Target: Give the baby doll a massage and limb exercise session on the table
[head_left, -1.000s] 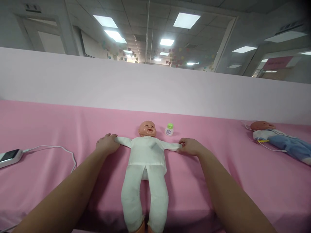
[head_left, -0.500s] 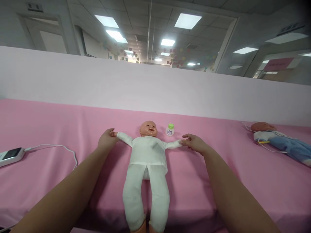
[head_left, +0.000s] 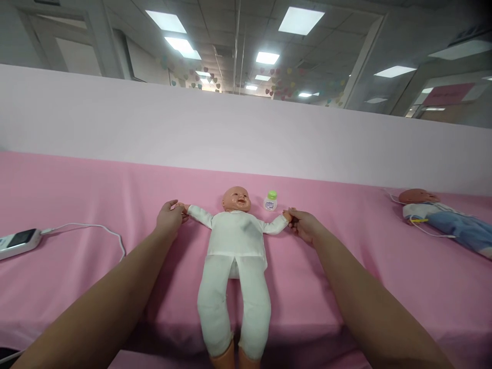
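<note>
A baby doll (head_left: 238, 236) in a white top and white trousers lies on its back on the pink cloth (head_left: 154, 302), arms spread out and feet toward me. My left hand (head_left: 169, 220) is closed round the doll's hand on the left side of the view. On the other side, my right hand (head_left: 305, 224) pinches the doll's other hand between thumb and fingers. Beside the doll's head stands a small clear bottle (head_left: 269, 204) with a green cap.
At the far left lies a white handheld device (head_left: 17, 244) with a screen and a white cable. A second doll (head_left: 449, 223) in blue and white clothes, with a thin tube, lies at the far right. Behind the cloth rises a low white wall (head_left: 230, 133) with glass above.
My right hand has shifted slightly left and closed on the doll's hand, and the doll's arm there now bends upward at the end. The whole view has tilted slightly.
</note>
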Tool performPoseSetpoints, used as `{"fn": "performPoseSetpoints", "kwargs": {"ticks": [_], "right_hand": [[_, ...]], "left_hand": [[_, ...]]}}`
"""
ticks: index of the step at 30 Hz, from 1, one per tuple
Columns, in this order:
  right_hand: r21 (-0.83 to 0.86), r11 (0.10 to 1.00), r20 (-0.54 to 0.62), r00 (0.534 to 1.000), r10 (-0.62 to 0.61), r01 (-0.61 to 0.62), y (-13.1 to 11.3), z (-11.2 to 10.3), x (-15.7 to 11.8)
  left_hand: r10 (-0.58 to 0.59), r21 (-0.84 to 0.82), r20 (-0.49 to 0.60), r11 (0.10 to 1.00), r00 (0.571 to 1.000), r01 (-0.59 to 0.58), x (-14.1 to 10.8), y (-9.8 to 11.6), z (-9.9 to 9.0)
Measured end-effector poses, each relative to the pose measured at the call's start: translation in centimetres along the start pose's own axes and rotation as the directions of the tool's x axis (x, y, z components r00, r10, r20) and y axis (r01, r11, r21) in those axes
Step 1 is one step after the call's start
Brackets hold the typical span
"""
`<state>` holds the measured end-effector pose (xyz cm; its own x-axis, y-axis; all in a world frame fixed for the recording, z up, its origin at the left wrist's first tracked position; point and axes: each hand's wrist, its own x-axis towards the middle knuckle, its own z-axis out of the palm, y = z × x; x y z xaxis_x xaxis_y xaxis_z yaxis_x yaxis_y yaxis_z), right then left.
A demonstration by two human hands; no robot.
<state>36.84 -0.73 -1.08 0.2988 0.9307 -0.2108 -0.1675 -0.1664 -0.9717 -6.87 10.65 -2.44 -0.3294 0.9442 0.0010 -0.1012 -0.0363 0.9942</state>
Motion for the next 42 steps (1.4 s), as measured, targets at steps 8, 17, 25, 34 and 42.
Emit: {"fn": "performPoseSetpoints", "kwargs": {"ticks": [8,17,25,34,42], "right_hand": [[-0.056,0.998,-0.024,1.0,0.008,-0.009,0.0,-0.8,0.0],[-0.073,0.996,0.034,0.998,-0.053,0.055,0.5,-0.8,0.5],[-0.077,0.995,0.041,0.998,-0.055,0.058,0.5,-1.1,0.4],[-0.086,0.996,-0.026,0.999,-0.035,0.033,0.4,-0.6,0.2],[-0.024,0.999,0.054,0.998,-0.023,0.024,0.5,-0.9,0.4]], "left_hand": [[-0.057,-0.025,0.086,0.998,0.995,0.059,1.2,-0.2,-0.9],[-0.108,-0.04,0.053,0.993,0.993,0.11,0.5,1.0,-0.9],[-0.1,-0.054,0.055,0.993,0.993,0.103,-0.2,1.4,-0.8],[-0.12,-0.016,-0.002,0.993,0.993,0.12,0.2,1.1,-0.6],[-0.138,-0.045,0.019,0.989,0.99,0.139,0.7,0.8,-0.5]]}}
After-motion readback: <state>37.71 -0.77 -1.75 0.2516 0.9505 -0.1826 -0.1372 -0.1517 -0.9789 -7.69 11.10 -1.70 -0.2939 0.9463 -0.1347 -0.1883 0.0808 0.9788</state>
